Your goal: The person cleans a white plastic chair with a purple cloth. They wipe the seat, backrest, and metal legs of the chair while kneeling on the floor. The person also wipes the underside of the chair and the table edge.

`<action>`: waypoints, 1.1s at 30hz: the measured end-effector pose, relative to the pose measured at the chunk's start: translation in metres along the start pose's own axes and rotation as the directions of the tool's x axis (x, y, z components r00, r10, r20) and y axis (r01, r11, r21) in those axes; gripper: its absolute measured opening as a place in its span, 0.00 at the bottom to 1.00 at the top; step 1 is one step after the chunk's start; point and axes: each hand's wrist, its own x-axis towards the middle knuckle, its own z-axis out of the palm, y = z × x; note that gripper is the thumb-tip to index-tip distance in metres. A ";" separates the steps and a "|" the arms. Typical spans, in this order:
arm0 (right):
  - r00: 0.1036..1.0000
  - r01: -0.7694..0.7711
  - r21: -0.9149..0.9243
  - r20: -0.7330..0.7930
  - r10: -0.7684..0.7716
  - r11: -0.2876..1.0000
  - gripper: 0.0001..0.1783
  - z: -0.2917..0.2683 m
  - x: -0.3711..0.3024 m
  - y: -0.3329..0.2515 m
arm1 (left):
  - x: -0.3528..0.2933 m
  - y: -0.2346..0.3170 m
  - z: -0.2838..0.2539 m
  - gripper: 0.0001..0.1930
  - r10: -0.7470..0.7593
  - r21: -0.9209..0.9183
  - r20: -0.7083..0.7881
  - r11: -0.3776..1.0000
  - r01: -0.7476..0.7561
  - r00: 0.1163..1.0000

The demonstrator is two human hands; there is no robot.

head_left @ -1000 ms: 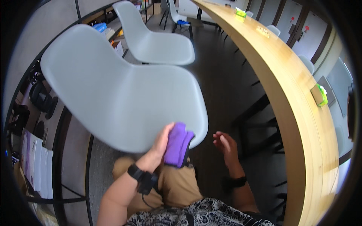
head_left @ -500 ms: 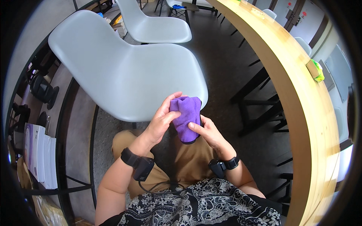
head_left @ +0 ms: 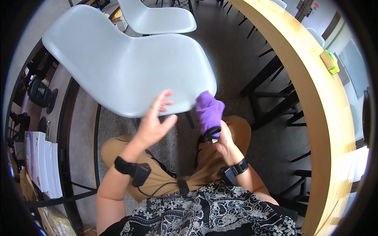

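A purple cloth [head_left: 210, 112] with a black edge and a small white label is bunched in my right hand [head_left: 225, 138]. My right fingers wrap round its lower part; its upper end leans left over the near edge of the chair seat. Apart from the cloth, my left hand [head_left: 152, 125] is raised with fingers spread, holding nothing and slightly blurred. It hovers before the pale grey chair [head_left: 157, 70], whose seat lies just beyond both hands. Each wrist carries a strap with a black box, and a black cable hangs from the left one.
A long curved wooden table [head_left: 303, 78] runs along the right, with a green and yellow packet [head_left: 331, 62] on it. Another grey chair [head_left: 167, 20] stands farther back. On the left, a shelf holds a stack of books [head_left: 43, 165] and a black device [head_left: 40, 94].
My left hand has let go of the purple cloth and moved left. My right hand has shifted the cloth to the right and turned it. My knees have moved farther apart.
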 end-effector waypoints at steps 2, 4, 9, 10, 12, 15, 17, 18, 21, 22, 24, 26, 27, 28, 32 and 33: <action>0.969 0.079 0.052 -0.239 -0.065 0.995 0.22 -0.009 0.012 0.010 | -0.003 0.011 -0.031 0.32 0.097 0.283 -0.151 0.958 -0.051 0.984; 0.937 0.158 0.041 -0.322 -0.136 0.987 0.21 0.000 0.011 0.007 | -0.007 0.016 -0.061 0.33 0.244 0.620 -0.208 0.782 -0.064 0.947; 0.928 0.133 -0.004 -0.351 -0.126 0.991 0.18 0.004 0.063 0.043 | -0.012 0.005 -0.117 0.35 0.576 0.770 -0.554 0.628 0.108 0.601; 0.954 0.164 0.090 -0.266 -0.135 0.982 0.20 0.014 0.069 0.045 | -0.016 -0.008 -0.131 0.36 0.547 0.728 -0.644 0.653 0.209 0.534; 0.969 0.094 0.236 -0.245 -0.035 0.967 0.22 0.028 0.074 0.026 | -0.014 -0.034 -0.142 0.37 0.246 0.352 -0.802 0.931 0.098 0.544; 0.984 0.096 0.314 -0.173 -0.042 0.945 0.20 0.026 0.090 0.008 | -0.010 -0.045 -0.142 0.33 -0.147 -0.048 -0.685 0.987 0.156 0.714; 0.990 0.129 0.380 -0.101 -0.098 0.916 0.21 0.039 0.076 -0.012 | -0.008 -0.045 -0.127 0.34 -0.248 -0.143 -0.627 0.968 0.204 0.739; 0.991 0.109 0.351 -0.107 -0.076 0.930 0.22 0.044 0.068 -0.020 | -0.007 -0.043 -0.121 0.34 -0.300 -0.190 -0.589 0.954 0.232 0.751; 1.000 0.016 0.293 -0.020 -0.011 0.956 0.24 0.037 0.082 -0.015 | -0.009 -0.062 -0.125 0.29 -0.332 -0.229 -0.620 0.943 0.241 0.711; 1.000 -0.012 0.302 0.024 0.005 0.953 0.25 0.037 0.084 -0.011 | -0.012 -0.069 -0.129 0.28 -0.341 -0.217 -0.629 0.940 0.264 0.698; 0.997 -0.035 0.309 0.072 0.013 0.950 0.26 0.036 0.089 -0.008 | -0.013 -0.076 -0.132 0.25 -0.360 -0.203 -0.644 0.931 0.303 0.675; 0.996 -0.034 0.317 0.085 0.008 0.948 0.27 0.035 0.096 -0.004 | -0.014 -0.071 -0.133 0.24 -0.408 -0.195 -0.597 0.909 0.369 0.690; 0.995 -0.023 0.326 0.098 -0.010 0.945 0.28 0.033 0.099 -0.002 | -0.014 -0.067 -0.132 0.23 -0.434 -0.188 -0.572 0.895 0.404 0.696; 0.993 -0.010 0.336 0.111 -0.028 0.942 0.28 0.031 0.101 0.001 | -0.014 -0.068 -0.133 0.23 -0.428 -0.196 -0.574 0.900 0.390 0.698; 0.972 0.091 0.181 0.198 -0.127 0.979 0.38 0.052 0.090 0.005 | -0.028 -0.079 -0.161 0.23 -0.395 -0.241 -0.618 0.918 0.315 0.680; 0.965 0.100 0.139 0.228 -0.130 0.985 0.41 0.058 0.084 0.002 | -0.031 -0.084 -0.169 0.23 -0.395 -0.267 -0.622 0.918 0.291 0.676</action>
